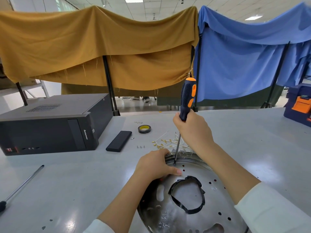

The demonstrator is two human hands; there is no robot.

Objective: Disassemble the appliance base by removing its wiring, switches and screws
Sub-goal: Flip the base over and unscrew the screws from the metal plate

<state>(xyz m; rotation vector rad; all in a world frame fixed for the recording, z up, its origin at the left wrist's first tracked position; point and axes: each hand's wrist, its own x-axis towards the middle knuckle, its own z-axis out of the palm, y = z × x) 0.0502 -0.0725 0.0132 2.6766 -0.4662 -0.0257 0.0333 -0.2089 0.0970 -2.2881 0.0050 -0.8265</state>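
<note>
Head view: a person works at a grey bench (67,182) with two bare hands.
Metal base: a round shiny metal plate (190,214) lies flat on the bench, near the person, with many small holes in it.
Black tape ring: a bent loop of black tape (202,199) sticks around the big hole in the middle of the plate.
Right hand: the right hand (193,130) has its fingers wrapped tight around the low end of the screwdriver handle.
Screwdriver: the black and orange screwdriver (187,96) stands almost straight up, and its thin metal tip touches a screw (174,164) near the far edge of the plate.
Left hand: the left hand (154,165) presses on the far left rim of the plate, with curled fingers over the edge and the thumb lying flat on the metal, just beside the tip.
Wires: a pile of thin white wires with little gold ends (165,143) lies on the bench just behind the plate.
Loose screws: three tiny screws (140,146) lie in a row, left of the wires.
Tape roll: a black and yellow tape roll (144,129) sits farther back.
Black box: a flat black bar (119,141) lies beside a dark computer case (50,125).
Long tool: a second long tool (21,186) lies on the left side of the bench.
Cloths: a mustard cloth (94,46) and a blue cloth (249,54) hang behind the bench.
</note>
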